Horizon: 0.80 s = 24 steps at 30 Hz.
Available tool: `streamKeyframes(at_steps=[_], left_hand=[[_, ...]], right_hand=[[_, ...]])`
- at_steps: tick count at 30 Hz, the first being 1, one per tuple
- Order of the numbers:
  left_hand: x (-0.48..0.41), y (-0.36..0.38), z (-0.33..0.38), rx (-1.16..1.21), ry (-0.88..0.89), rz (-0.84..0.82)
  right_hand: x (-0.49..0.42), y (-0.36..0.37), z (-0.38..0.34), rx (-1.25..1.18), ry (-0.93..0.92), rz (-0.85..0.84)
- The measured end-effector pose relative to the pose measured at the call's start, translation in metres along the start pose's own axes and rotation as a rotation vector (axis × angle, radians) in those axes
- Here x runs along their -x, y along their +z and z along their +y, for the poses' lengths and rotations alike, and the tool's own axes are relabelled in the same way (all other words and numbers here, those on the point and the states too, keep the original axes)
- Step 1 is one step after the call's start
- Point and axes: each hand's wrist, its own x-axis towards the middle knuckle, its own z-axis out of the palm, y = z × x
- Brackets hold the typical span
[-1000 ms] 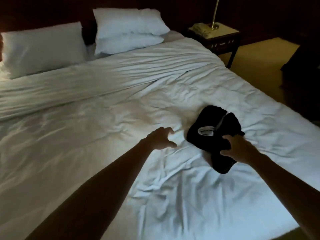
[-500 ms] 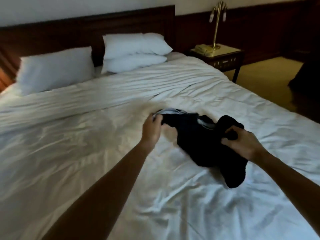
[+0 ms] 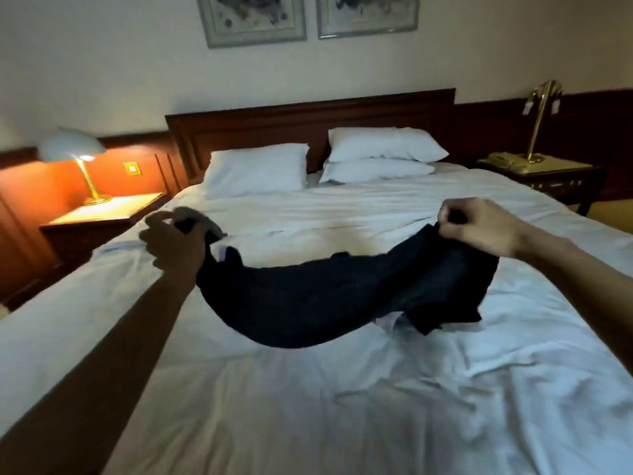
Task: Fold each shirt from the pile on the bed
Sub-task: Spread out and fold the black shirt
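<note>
Blur smears the left hand (image 3: pixel 171 241), so its fingers (image 3: pixel 159 219) are hard to tell apart; they are curled round one end of a dark shirt (image 3: pixel 325 296). The right hand (image 3: pixel 479 224) is sharper, its fingers (image 3: pixel 452 214) and thumb closed in a pinch on the other end. The shirt hangs between the two hands in a sagging curve over the middle of the bed (image 3: pixel 342 406), its right part bunched in folds. Whether its lowest edge touches the sheet cannot be told. Collar and sleeves cannot be made out in the dark cloth. Small pale patches show beside the left hand and under the bunched part; whether they are labels or lining is unclear.

Both forearms are cut off by the lower frame edge. Two framed pictures (image 3: pixel 253 18) on the wall are cut off at the top. Three white pillows (image 3: pixel 257 169) lean on the headboard (image 3: pixel 308 125).

Small tags hang from the brass lamp (image 3: pixel 543 97) on the right tabletop (image 3: pixel 561 166), too small to read; a telephone (image 3: pixel 507 161) sits beside its base. A lit lamp (image 3: pixel 73 149) stands on the left tabletop (image 3: pixel 113 209).
</note>
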Motion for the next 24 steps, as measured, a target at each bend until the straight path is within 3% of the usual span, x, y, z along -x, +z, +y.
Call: streamKeyframes(at_steps=[1, 2, 4, 7, 9, 11, 14, 16, 18, 21, 23, 24], left_hand=[[0.019, -0.007, -0.019, -0.167, 0.077, -0.023], [0.038, -0.014, -0.038, -0.263, 0.17, -0.168], [0.065, -0.023, -0.075, -0.302, 0.329, -0.65], [0.113, -0.021, -0.107, -0.546, 0.549, -1.325], [0.144, -0.02, -0.12, -0.721, 0.66, -1.494], [0.163, -0.018, -0.135, -0.714, 0.759, -1.434], [0.176, -0.022, -0.142, -0.556, 0.824, -1.14], [0.174, -0.027, -0.138, -0.517, 0.779, -1.149], [0.178, -0.034, -0.122, -0.57, 0.731, -1.276], [0.202, -0.035, -0.099, -0.756, 1.015, -1.16], [0.206, -0.034, -0.082, -0.653, 1.144, -1.062], [0.199, -0.036, -0.073, -0.516, 1.079, -1.048]], right_hand=[[0.006, 0.014, -0.005, -0.037, -0.002, -0.172], [0.015, 0.03, -0.01, -0.04, -0.003, -0.341], [0.033, 0.061, -0.019, -0.022, 0.019, -0.598], [0.058, 0.096, -0.031, 0.015, 0.105, -0.837], [0.075, 0.109, -0.032, 0.111, 0.132, -0.923], [0.092, 0.115, -0.028, 0.17, 0.127, -0.967], [0.114, 0.11, -0.026, 0.145, 0.123, -0.969], [0.126, 0.101, -0.03, 0.091, 0.11, -0.962], [0.132, 0.09, -0.039, -0.032, 0.087, -0.943], [0.138, 0.071, -0.064, -0.238, 0.002, -0.803], [0.135, 0.057, -0.075, -0.252, -0.075, -0.627], [0.13, 0.049, -0.077, -0.189, -0.112, -0.507]])
